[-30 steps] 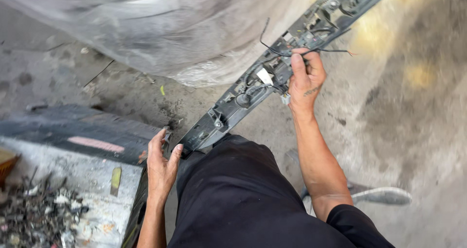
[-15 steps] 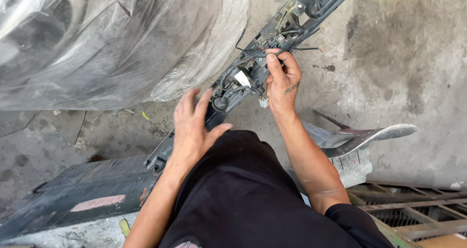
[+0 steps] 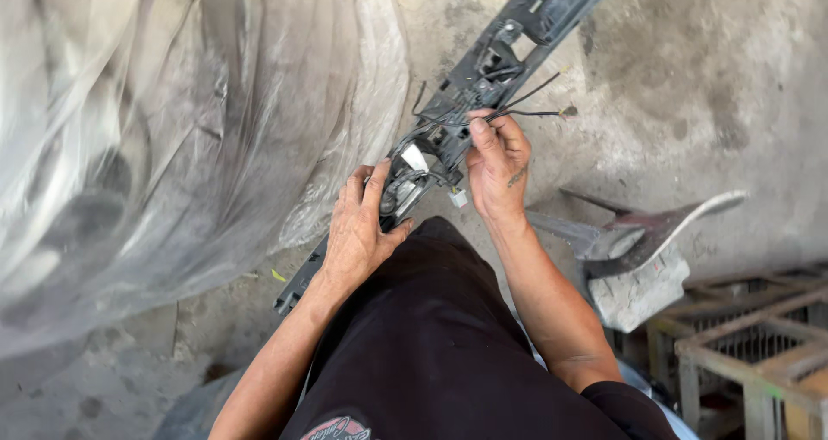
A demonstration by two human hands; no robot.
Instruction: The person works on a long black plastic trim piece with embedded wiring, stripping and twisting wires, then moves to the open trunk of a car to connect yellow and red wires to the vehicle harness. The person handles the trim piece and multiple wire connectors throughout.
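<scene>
Both hands are on a long black plastic strip (image 3: 483, 69) that slants from the person's lap up and away to the top right, its lower end poking out near the left forearm. The left hand (image 3: 358, 229) wraps the strip's lower stretch, fingers curled over its edge and the thumb laid along the near side, right by a small white clip (image 3: 416, 157) set in the frame. The right hand (image 3: 498, 166) sits a little higher, thumb and fingertips pinched on a bundle of thin dark wires (image 3: 517, 108) that spring off the strip; their loose ends stick out to the right, clear of the hand. A little white tag (image 3: 458, 198) hangs just below that hand, though whether it is tied to the wires I can't quite make out. To the left, a big crumpled sheet of cloudy plastic (image 3: 172, 121) billows close beside the strip. On the stained concrete floor (image 3: 707, 86) to the right lies a curved scrap panel (image 3: 655, 229) on a pale broken block (image 3: 638, 289), and a rusty metal frame (image 3: 742, 345) stands in the corner.
</scene>
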